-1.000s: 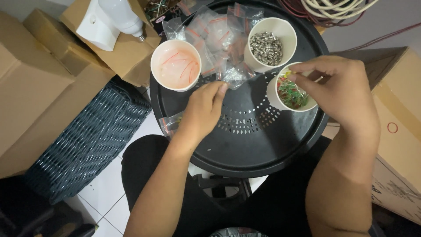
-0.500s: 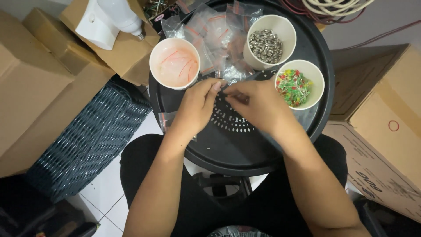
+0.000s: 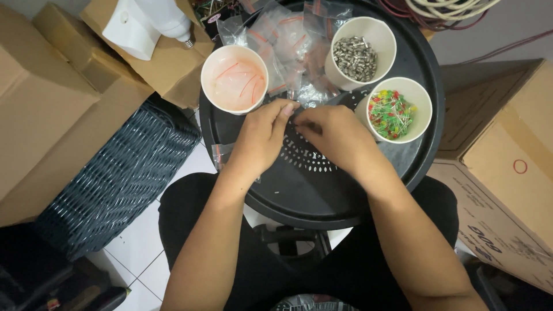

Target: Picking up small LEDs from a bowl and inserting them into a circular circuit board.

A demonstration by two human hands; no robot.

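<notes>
— How much room on the tray (image 3: 403, 167)?

— Its near half is bare to the rim. The left hand (image 3: 262, 138) and right hand (image 3: 334, 135) meet at its middle, fingers pinched narrow on a small clear bag (image 3: 295, 115).

— Cups?

— Three along the far rim: bags cup (image 3: 235, 78), screws cup (image 3: 360, 52), beads cup (image 3: 394, 109).

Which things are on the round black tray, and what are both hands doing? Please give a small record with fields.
surface: round black tray with slots in the middle
left hand: left hand pinches something small and clear at the fingertips
right hand: right hand meets it, fingers together; the item is too small to name
cup near left hand: white cup holding clear bags with red strips
back cup: cup of small grey metal parts
right cup: cup of red, green and yellow parts
behind hands: pile of small clear bags
</notes>
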